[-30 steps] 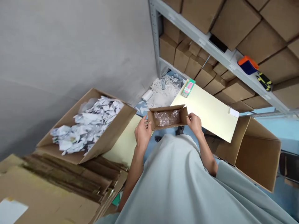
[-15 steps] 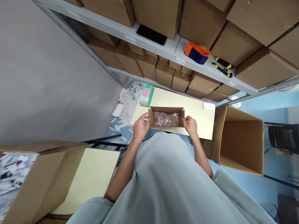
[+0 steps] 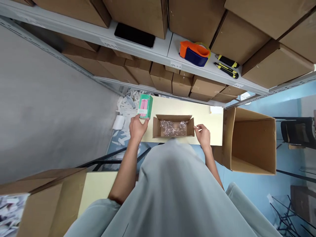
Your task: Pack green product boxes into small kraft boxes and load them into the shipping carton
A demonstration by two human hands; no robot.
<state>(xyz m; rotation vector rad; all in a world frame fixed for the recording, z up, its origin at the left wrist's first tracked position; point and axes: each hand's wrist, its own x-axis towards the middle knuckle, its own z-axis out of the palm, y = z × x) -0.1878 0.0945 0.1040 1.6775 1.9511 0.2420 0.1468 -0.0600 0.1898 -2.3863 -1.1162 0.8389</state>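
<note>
A small open cardboard box (image 3: 173,134) stands on the pale yellow table, with crumpled clear bubble wrap (image 3: 170,127) inside. To its left is a green box with a pink front (image 3: 145,104). My left hand (image 3: 137,128) has its thumb and fingers around the near end of that green box. At the cardboard box's right end, my right hand (image 3: 203,135) has its fingertips at or against the wall, finger and thumb slightly apart. Whether they touch the cardboard is hard to tell.
A shelf (image 3: 161,54) full of cartons overhangs the table (image 3: 209,131), bearing a black phone (image 3: 135,35), an orange-and-blue tape dispenser (image 3: 195,53) and cutters (image 3: 227,70). A large open carton (image 3: 253,141) stands right; another carton (image 3: 39,210) holds paper scraps at lower left.
My left hand has let go of the cardboard box's left end and moved left and up to the green box. My right hand has loosened at the other end. The view has shifted slightly.
</note>
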